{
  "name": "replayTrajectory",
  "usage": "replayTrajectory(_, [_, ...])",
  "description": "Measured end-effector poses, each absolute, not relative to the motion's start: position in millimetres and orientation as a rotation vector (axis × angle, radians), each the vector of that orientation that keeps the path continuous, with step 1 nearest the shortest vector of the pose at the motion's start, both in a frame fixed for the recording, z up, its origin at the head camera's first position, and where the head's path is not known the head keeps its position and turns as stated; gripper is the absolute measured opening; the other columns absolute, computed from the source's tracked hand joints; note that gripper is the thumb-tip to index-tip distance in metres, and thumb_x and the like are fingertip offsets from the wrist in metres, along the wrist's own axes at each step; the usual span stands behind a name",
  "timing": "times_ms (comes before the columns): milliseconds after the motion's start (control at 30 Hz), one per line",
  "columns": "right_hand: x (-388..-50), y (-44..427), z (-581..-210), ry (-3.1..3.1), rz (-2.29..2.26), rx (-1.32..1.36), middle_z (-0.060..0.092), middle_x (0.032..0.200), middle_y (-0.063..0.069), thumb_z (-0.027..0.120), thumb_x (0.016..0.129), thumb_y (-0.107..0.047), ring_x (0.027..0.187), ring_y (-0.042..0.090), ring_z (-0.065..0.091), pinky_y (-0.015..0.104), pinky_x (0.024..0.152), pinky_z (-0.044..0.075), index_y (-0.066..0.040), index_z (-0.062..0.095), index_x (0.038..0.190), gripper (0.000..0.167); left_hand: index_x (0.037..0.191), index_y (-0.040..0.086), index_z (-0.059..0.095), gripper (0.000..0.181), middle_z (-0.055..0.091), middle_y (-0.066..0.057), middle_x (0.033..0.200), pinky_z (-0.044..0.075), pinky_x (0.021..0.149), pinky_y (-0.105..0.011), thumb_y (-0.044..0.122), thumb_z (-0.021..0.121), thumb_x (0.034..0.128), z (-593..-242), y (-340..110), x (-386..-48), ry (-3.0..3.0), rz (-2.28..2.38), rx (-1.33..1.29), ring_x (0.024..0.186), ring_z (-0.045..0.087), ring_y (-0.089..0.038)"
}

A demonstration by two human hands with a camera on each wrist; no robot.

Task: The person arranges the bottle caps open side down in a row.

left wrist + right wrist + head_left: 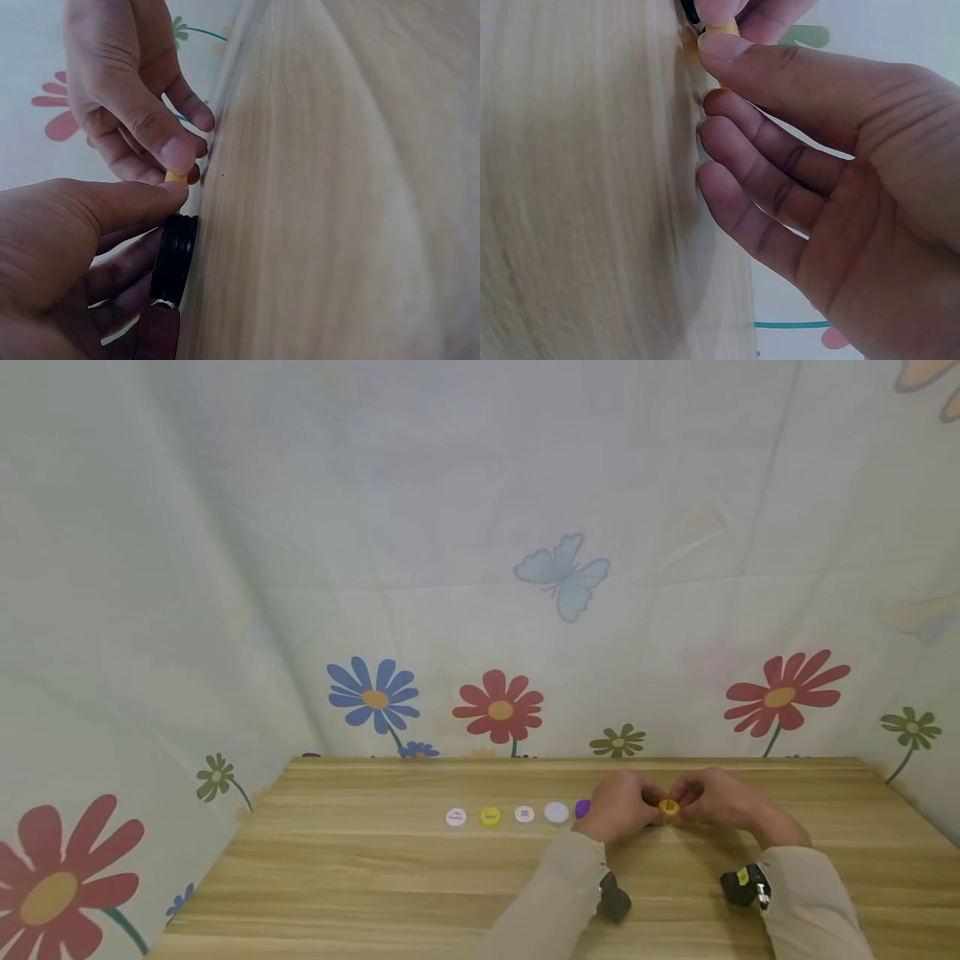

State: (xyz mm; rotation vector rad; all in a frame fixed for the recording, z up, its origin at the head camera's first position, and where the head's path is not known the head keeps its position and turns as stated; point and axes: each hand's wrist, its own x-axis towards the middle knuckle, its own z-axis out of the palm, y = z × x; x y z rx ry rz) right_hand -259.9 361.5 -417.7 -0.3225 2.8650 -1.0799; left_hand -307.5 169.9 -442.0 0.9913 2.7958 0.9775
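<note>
A small orange-yellow bottle cap [669, 807] is between my two hands, just over the tabletop. My left hand [621, 806] pinches its left side, thumb towards me. From the other side my right hand [722, 799] pinches it with thumb and index finger, while the remaining fingers [727, 139] are loosely bent near the wood. In the left wrist view, a black ridged lid [174, 259] stands close beside the left fingers, with a dark red piece [157, 330] beyond it. The fingers cover most of the orange-yellow cap in both wrist views.
Left of my hands runs a row of round caps: a white one with pink print [456, 817], a yellow one [491, 817], a white one with a square mark [524, 814], a plain pale one [556, 812] and a purple one [582, 808]. A flowered cloth [450, 635] hangs behind the wooden table [360, 877].
</note>
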Motion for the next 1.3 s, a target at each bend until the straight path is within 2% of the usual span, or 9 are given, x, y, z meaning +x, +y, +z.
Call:
replayTrajectory(467, [-260,362,-427,2.818,-1.163,-0.363,0.069,0.091,0.005,0.083,0.085,0.002,0.085,0.022,0.060,0.029,0.072,0.051,0.002,0.070,0.100,0.020,0.100,0.026,0.085,0.018,0.074,0.021,0.087,0.042,0.075,-0.014,0.021,0.092,0.0840,-446,172,-304,2.819,0.946,0.940,0.080,0.057,0.005])
replayTrajectory(933, [-261,357,-428,2.813,-1.144,-0.334,0.069,0.091,0.005,0.082,0.086,0.004,0.084,0.022,0.060,0.030,0.073,0.052,0.004,0.071,0.101,0.018,0.099,0.025,0.086,0.017,0.074,0.021,0.091,0.043,0.080,-0.015,0.026,0.092,0.0833,-447,164,-302,2.823,0.941,0.982,0.087,0.058,0.003])
replayTrajectory(1100, [-259,357,-426,2.841,-1.109,-0.317,0.068,0.093,0.005,0.082,0.086,-0.001,0.087,0.023,0.060,0.036,0.077,0.051,0.004,0.071,0.105,0.023,0.115,0.020,0.083,0.029,0.075,0.017,0.106,0.046,0.087,-0.016,0.029,0.088,0.0878,-443,160,-298,2.757,1.003,0.951,0.098,0.062,0.002])
replayTrajectory(1300, [-263,352,-420,2.955,-1.041,-0.293,0.071,0.105,0.012,0.076,0.096,-0.010,0.096,0.029,0.065,0.046,0.082,0.055,0.007,0.070,0.114,0.026,0.133,0.018,0.075,0.042,0.074,0.011,0.125,0.052,0.090,-0.020,0.036,0.081,0.0954,-433,146,-301,2.702,1.093,0.924,0.110,0.067,-0.002])
